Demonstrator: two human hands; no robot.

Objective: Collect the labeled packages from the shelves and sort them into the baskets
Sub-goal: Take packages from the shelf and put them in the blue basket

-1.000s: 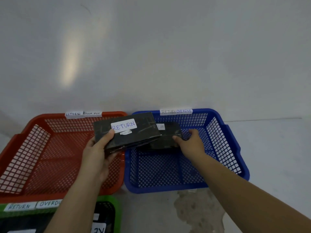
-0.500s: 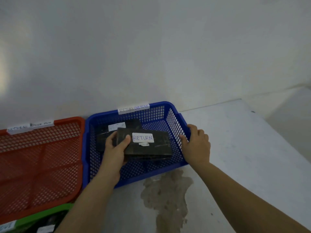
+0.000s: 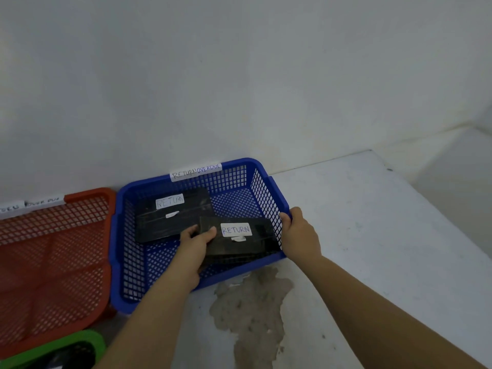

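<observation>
We see the left hand reaching into the blue basket, its fingers and thumb curled round the near left end of a black package that carries a white label reading RETURN. This package sits low inside the basket at its front right, its right end close against the mesh wall; we cannot tell whether it rests fully on the basket floor. Behind it and to the left lies a second black package, also labelled RETURN, flat on the basket floor, with the held one overlapping its near right corner. The right hand grips the basket's right rim, fingers hooked over the edge near the front corner. A white tag on the back rim reads RETURN OVERDUE. Just beside the blue basket on the left stands a red basket with its own white tag, and a green basket shows at the bottom left corner. All stand on a pale floor against a white wall, with a rough bare patch in front of the blue basket.
</observation>
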